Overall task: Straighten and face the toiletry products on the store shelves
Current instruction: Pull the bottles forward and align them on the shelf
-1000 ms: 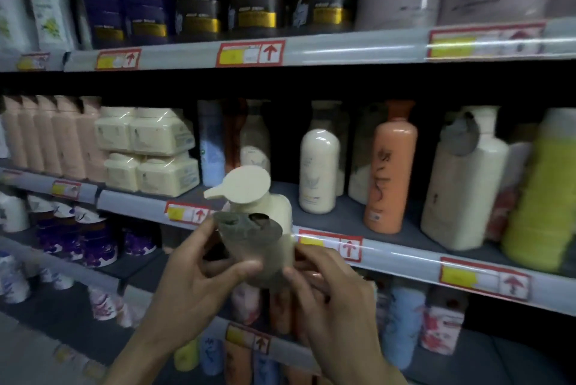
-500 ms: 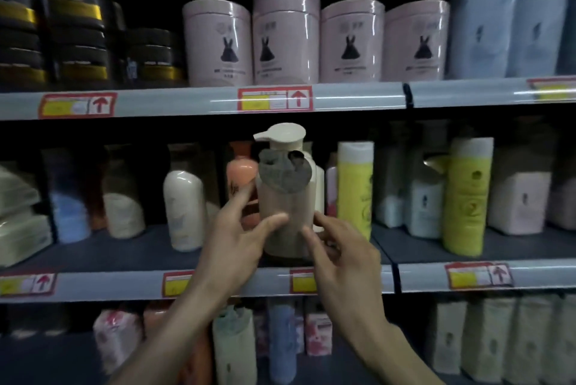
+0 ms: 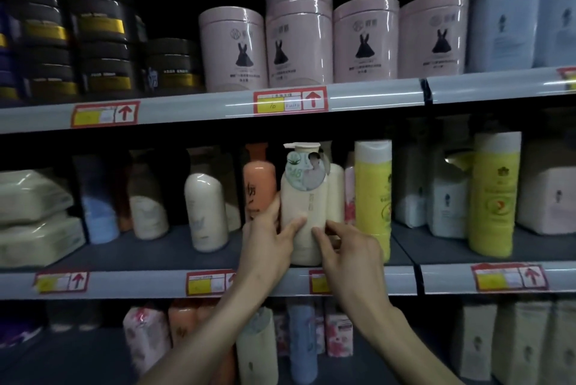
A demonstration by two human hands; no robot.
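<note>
Both forearms rise past the pouches and bottles of the lower shelf (image 3: pixel 389 363) to the front edge of the middle shelf (image 3: pixel 140 283). The left hand (image 3: pixel 268 238) grasps the left side of the cream pump bottle (image 3: pixel 304 207) with its thumb across the front. The right hand (image 3: pixel 349 253) clasps the lower right side. The bottle stands upright with its base at the front edge, near the shelf's right end, and a round tag (image 3: pixel 307 172) hangs at its neck.

An orange bottle (image 3: pixel 258 179) stands just to its left, behind the left hand's fingers. A second cream bottle (image 3: pixel 336 194) stands close behind on the right, then a tall yellow bottle (image 3: pixel 373 191). A white bottle (image 3: pixel 204 210) stands further left, with bare shelf in front of it. Above, the upper shelf (image 3: pixel 187 109) overhangs the pump head closely and carries pink tubs (image 3: pixel 232 48) and black jars (image 3: pixel 99 35).
</note>
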